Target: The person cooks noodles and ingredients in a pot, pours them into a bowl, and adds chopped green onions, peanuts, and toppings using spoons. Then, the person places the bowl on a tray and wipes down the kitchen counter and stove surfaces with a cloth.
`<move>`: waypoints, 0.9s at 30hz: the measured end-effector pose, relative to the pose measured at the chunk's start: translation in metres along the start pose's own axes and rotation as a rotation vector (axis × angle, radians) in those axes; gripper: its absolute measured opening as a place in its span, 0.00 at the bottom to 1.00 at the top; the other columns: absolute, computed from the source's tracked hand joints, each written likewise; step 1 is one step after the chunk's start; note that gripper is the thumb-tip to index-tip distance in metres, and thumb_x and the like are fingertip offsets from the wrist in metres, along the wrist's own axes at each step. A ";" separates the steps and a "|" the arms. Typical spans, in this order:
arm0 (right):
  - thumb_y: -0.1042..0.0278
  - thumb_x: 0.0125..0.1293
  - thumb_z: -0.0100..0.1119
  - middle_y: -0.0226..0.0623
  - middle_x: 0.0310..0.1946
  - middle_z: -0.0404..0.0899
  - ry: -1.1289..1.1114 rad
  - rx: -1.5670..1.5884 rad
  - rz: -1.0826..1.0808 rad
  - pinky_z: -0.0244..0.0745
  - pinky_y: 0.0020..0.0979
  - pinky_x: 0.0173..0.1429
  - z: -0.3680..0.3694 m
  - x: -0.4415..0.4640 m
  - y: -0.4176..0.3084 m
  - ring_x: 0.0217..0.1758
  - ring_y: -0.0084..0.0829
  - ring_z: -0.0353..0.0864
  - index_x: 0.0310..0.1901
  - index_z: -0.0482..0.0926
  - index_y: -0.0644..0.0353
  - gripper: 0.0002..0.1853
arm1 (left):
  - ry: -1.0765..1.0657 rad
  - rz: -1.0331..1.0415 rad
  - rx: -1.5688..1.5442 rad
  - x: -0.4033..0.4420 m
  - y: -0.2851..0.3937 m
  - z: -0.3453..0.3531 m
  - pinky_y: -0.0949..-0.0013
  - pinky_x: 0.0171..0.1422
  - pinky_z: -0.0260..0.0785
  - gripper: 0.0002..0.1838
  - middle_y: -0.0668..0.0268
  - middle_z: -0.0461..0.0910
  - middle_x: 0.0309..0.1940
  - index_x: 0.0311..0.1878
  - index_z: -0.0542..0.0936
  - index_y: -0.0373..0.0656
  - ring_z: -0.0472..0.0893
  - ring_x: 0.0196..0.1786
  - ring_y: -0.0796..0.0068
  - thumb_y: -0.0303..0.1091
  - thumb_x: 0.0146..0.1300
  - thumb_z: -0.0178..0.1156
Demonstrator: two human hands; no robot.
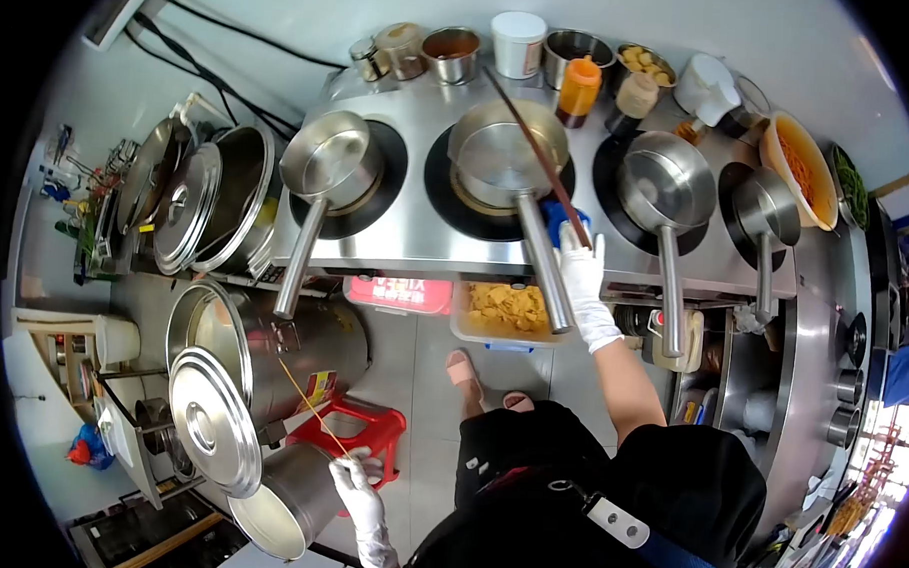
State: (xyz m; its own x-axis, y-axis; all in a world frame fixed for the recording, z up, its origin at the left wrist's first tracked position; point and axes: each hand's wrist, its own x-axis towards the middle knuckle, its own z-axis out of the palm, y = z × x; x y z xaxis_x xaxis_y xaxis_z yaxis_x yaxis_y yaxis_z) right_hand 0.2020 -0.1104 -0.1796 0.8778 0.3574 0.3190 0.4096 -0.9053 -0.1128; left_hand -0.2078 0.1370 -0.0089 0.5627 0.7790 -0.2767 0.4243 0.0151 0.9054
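Note:
My right hand [583, 280], in a white glove, is at the front edge of the steel stove, its fingers around the lower end of a long brown stick [539, 152]. The stick slants across the second saucepan [479, 165], over its rim. A blue cloth [554, 215] lies beside these fingers, partly hidden. My left hand [362, 496], also gloved, is low at the left, closed on the end of a thin yellowish stick [310, 404]. That stick points up toward a large steel pot [213, 326]. Below it are a leaning lid [209, 421] and a smaller pot [286, 508].
More saucepans stand on burners, one left [329, 159] and two right [666, 176]. Their handles jut past the stove edge. Sauce bottles [579, 88] and tubs line the back. Below the stove is a bin of yellow food [504, 308]. A red stool [384, 427] is at left.

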 end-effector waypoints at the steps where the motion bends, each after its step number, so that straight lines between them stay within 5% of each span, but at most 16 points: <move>1: 0.61 0.64 0.54 0.46 0.71 0.62 -0.001 0.002 0.092 0.45 0.51 0.77 -0.019 0.004 0.013 0.74 0.43 0.58 0.68 0.66 0.62 0.31 | -0.008 -0.035 0.023 -0.014 -0.008 0.007 0.72 0.38 0.74 0.11 0.57 0.78 0.44 0.44 0.66 0.38 0.79 0.32 0.74 0.37 0.78 0.42; 4: 0.58 0.65 0.53 0.48 0.70 0.63 0.115 -0.038 0.297 0.44 0.51 0.77 -0.026 -0.003 0.045 0.75 0.43 0.58 0.66 0.68 0.63 0.30 | -0.031 -0.039 -0.050 -0.046 -0.025 0.030 0.71 0.37 0.75 0.10 0.57 0.79 0.43 0.44 0.66 0.39 0.80 0.32 0.73 0.37 0.77 0.43; 8: 0.61 0.65 0.51 0.49 0.70 0.61 0.140 -0.063 0.432 0.69 0.46 0.63 -0.041 -0.026 0.065 0.63 0.47 0.70 0.67 0.65 0.67 0.30 | -0.060 -0.056 -0.015 -0.065 -0.008 0.036 0.72 0.38 0.75 0.10 0.57 0.78 0.44 0.43 0.65 0.39 0.80 0.35 0.74 0.36 0.77 0.42; 13: 0.65 0.60 0.53 0.51 0.70 0.61 0.054 0.054 0.251 0.46 0.45 0.78 -0.006 -0.014 0.036 0.75 0.50 0.57 0.68 0.66 0.65 0.32 | -0.173 -0.024 0.038 -0.067 0.032 0.068 0.75 0.41 0.72 0.09 0.59 0.78 0.47 0.45 0.66 0.40 0.78 0.35 0.77 0.37 0.77 0.42; 16: 0.68 0.61 0.52 0.53 0.67 0.66 0.144 0.193 0.095 0.52 0.46 0.77 -0.035 -0.031 0.056 0.71 0.50 0.63 0.65 0.69 0.65 0.28 | -0.289 0.073 -0.027 -0.062 0.043 0.094 0.74 0.45 0.71 0.06 0.59 0.77 0.48 0.45 0.66 0.41 0.78 0.39 0.77 0.34 0.77 0.44; 19: 0.71 0.62 0.52 0.54 0.64 0.69 0.277 0.296 0.190 0.59 0.43 0.74 -0.048 -0.061 0.099 0.68 0.52 0.68 0.63 0.70 0.65 0.26 | -0.386 0.137 -0.027 -0.057 0.052 0.103 0.72 0.46 0.72 0.05 0.59 0.77 0.49 0.45 0.67 0.41 0.78 0.40 0.76 0.32 0.76 0.45; 20: 0.72 0.63 0.53 0.53 0.64 0.69 0.242 1.089 0.564 0.61 0.40 0.73 -0.099 -0.056 0.094 0.67 0.52 0.68 0.65 0.68 0.65 0.27 | -0.410 0.139 -0.031 -0.055 0.051 0.103 0.72 0.47 0.72 0.05 0.59 0.77 0.49 0.45 0.67 0.41 0.78 0.40 0.76 0.32 0.76 0.45; 21: 0.72 0.64 0.51 0.49 0.66 0.67 0.314 0.910 0.366 0.57 0.39 0.76 -0.010 -0.082 0.148 0.70 0.47 0.66 0.68 0.64 0.64 0.29 | -0.432 0.141 -0.044 -0.053 0.048 0.105 0.71 0.47 0.72 0.05 0.59 0.77 0.49 0.45 0.67 0.41 0.78 0.40 0.76 0.32 0.76 0.45; 24: 0.76 0.63 0.46 0.44 0.69 0.65 0.165 -0.062 0.131 0.51 0.40 0.78 -0.045 -0.081 0.180 0.73 0.44 0.61 0.68 0.64 0.63 0.29 | -0.441 0.145 -0.023 -0.050 0.046 0.107 0.72 0.48 0.72 0.05 0.59 0.77 0.48 0.45 0.67 0.41 0.78 0.40 0.76 0.31 0.76 0.44; 27: 0.78 0.63 0.42 0.48 0.69 0.64 0.086 -0.089 0.259 0.54 0.41 0.77 -0.071 -0.089 0.208 0.73 0.47 0.61 0.67 0.66 0.65 0.28 | -0.486 0.170 -0.035 -0.042 0.039 0.104 0.72 0.48 0.72 0.06 0.59 0.77 0.48 0.45 0.67 0.40 0.77 0.39 0.77 0.31 0.76 0.42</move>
State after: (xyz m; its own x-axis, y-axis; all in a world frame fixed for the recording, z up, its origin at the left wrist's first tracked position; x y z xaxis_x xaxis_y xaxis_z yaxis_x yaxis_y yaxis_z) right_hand 0.1917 -0.3467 -0.1646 0.9245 0.0947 0.3692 0.1482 -0.9818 -0.1192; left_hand -0.1413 0.0393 0.0043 0.8899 0.3911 -0.2347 0.2788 -0.0592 0.9585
